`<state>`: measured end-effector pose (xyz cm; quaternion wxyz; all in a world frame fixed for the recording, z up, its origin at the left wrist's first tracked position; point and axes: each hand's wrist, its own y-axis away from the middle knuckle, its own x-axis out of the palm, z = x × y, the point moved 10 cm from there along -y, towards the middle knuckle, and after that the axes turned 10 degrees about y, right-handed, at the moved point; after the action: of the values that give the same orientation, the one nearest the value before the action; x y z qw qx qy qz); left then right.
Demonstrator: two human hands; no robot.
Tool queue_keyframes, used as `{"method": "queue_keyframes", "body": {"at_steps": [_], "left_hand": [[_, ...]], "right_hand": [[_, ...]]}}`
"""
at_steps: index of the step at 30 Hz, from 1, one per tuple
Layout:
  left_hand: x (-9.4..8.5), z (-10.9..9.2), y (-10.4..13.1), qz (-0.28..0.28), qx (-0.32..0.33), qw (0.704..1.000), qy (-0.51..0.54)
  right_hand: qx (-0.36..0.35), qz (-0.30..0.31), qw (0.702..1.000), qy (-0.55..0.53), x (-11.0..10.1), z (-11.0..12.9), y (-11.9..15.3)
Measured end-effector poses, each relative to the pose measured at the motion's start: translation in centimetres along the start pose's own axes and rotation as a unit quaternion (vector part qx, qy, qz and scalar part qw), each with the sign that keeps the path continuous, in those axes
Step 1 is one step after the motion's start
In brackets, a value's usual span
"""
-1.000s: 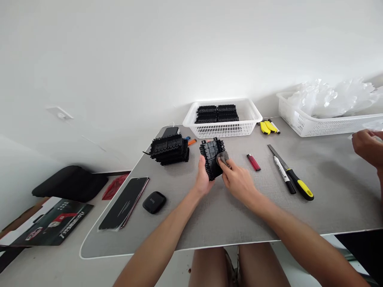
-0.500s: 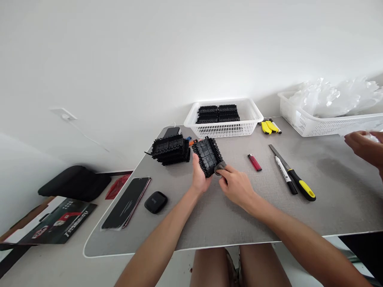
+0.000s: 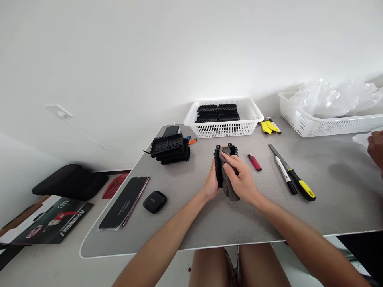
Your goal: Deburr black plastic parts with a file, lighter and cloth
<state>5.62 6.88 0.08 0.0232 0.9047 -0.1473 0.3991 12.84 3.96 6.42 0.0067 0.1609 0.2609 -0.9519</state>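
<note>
The grey table [image 3: 338, 191] runs across in front of me, pale-edged and rounded at its near left corner. At its far right stands the longer white basket [image 3: 317, 126], cut off by the picture's edge and heaped above its rim with clear, crumpled plastic [image 3: 335, 99]. The smaller white basket [image 3: 227, 129], slotted along its sides, sits by the wall straight ahead of me; black toothed pieces [image 3: 218, 113] lie in it in neat rows, filling the left and middle, with bare basket at its right end. A stack of similar black pieces [image 3: 170, 147] rests on the table to my left, slightly askew.

The black part [image 3: 218, 169] I am holding is in front of me, between my hands and nearer to me than the smaller basket. It is dark and ridged, with teeth down its sides and small lugs at its far end. My left hand [image 3: 212, 185] grasps it by its left side. My right hand [image 3: 241, 181] grips a grey cloth [image 3: 229, 189], pressing it onto the part's face; the cloth hides the middle and hangs past the near end.
</note>
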Motion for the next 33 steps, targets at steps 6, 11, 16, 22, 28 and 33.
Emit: {"method": "queue_keyframes", "body": {"at_steps": [6, 11, 16, 22, 28, 33], "left_hand": [[-0.6, -0.4, -0.1, -0.04, 0.013, 0.999, 0.0], [-1.7, -1.8, -0.4, -0.092, 0.035, 0.995, 0.015], [-2.2, -4.6, -0.8, -0.103, 0.103, 0.989, 0.01], [-3.1, -5.8, -0.9, -0.138, 0.131, 0.981, 0.037], [-3.0, -4.7, -1.0, -0.122, 0.103, 0.987, 0.02], [-3.2, -4.0, -0.9, -0.133, 0.083, 0.987, 0.023]], "right_hand": [[0.072, 0.052, 0.992, -0.092, 1.2, -1.7, -0.3], [0.078, 0.094, 0.988, -0.094, 2.4, -1.7, 0.2], [0.074, 0.14, 0.986, -0.043, 3.7, -1.5, 1.1], [0.084, 0.165, 0.982, -0.044, 4.3, -1.8, 1.4], [0.203, 0.122, 0.966, -0.098, 3.4, -4.7, 1.3], [0.285, 0.054, 0.931, -0.222, 2.6, -5.7, 1.4]]}}
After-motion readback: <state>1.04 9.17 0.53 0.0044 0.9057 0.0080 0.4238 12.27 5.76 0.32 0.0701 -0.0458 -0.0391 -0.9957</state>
